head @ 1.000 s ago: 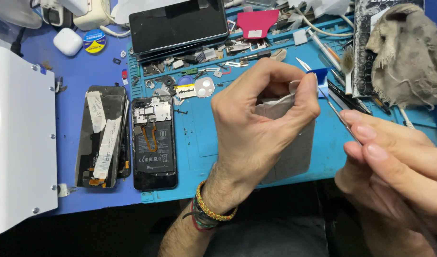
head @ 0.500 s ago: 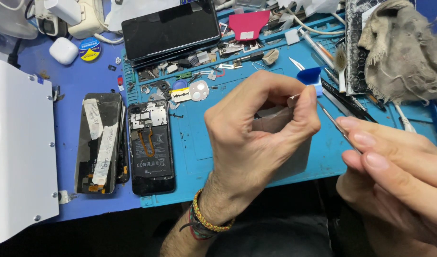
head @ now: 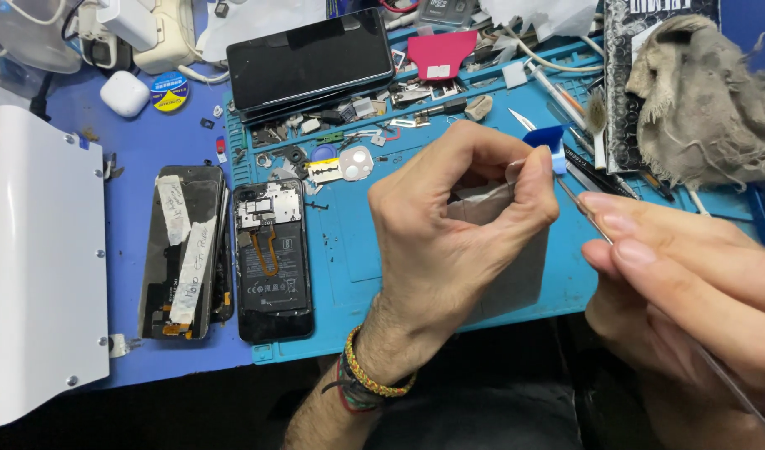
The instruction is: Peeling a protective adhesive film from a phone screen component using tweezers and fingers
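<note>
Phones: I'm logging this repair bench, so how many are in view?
3: an opened phone on the blue mat's left end, a taped phone left of it, a dark phone at the top. Clutter may hide more.

Illumination is bright and even, coming from above. Shadows are soft and short; a faint one lies on the blue silicone work mat (head: 357, 258) beneath the left hand (head: 449, 242). Mild glare shows on the glossy white plastic panel (head: 32, 250) at the left edge and on the dark glass phone screen (head: 312, 62). The mat and small parts are sharp. The right hand (head: 691, 292), closest to the lens, is soft and slightly blurred. The lower edge falls into darkness.
</note>
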